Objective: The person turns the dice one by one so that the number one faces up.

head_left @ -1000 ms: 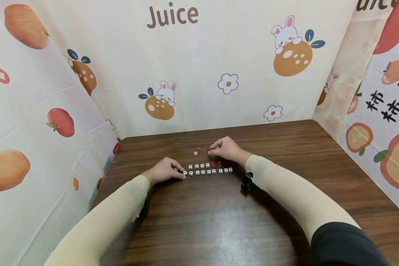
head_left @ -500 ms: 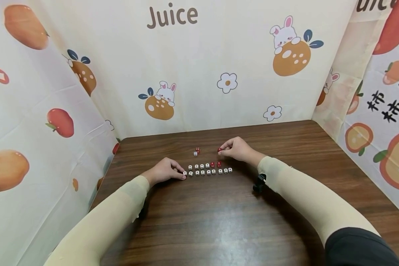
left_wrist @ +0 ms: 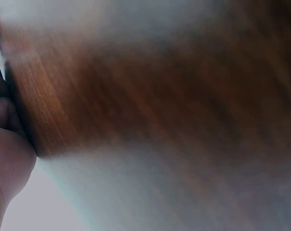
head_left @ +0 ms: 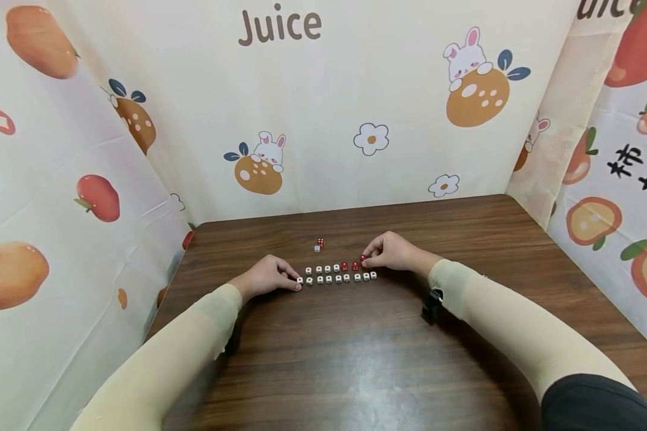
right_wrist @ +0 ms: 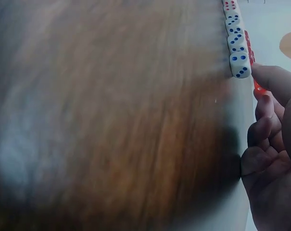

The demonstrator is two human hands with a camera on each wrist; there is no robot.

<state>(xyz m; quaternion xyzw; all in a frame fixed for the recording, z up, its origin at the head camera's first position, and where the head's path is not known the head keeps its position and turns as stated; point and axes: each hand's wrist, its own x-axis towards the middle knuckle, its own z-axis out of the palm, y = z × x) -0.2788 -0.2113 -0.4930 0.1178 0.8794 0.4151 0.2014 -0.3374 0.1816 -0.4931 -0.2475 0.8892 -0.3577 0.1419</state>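
Two rows of small dice lie across the table in the head view. My left hand (head_left: 269, 276) pinches the leftmost white die (head_left: 300, 280) of the front row between thumb and fingertips. At the right end of the back row, past two red dice (head_left: 350, 266), my right hand (head_left: 396, 251) pinches another red die (head_left: 363, 258). That red die (right_wrist: 259, 88) also shows between the fingers in the right wrist view, behind the white end die (right_wrist: 240, 65) of the front row. The left wrist view has only part of the left hand (left_wrist: 8, 139) at its edge.
Farther back, a red die (head_left: 320, 242) and a white die (head_left: 317, 248) lie close together. Brown wooden table (head_left: 323, 359) spreads around the rows. A printed cloth (head_left: 323, 179) stands along the back edge, with more cloth at both sides.
My right hand has carried its red die to the right, then toward me, to the end of the back row. The left hand has stayed at the front row's left end.
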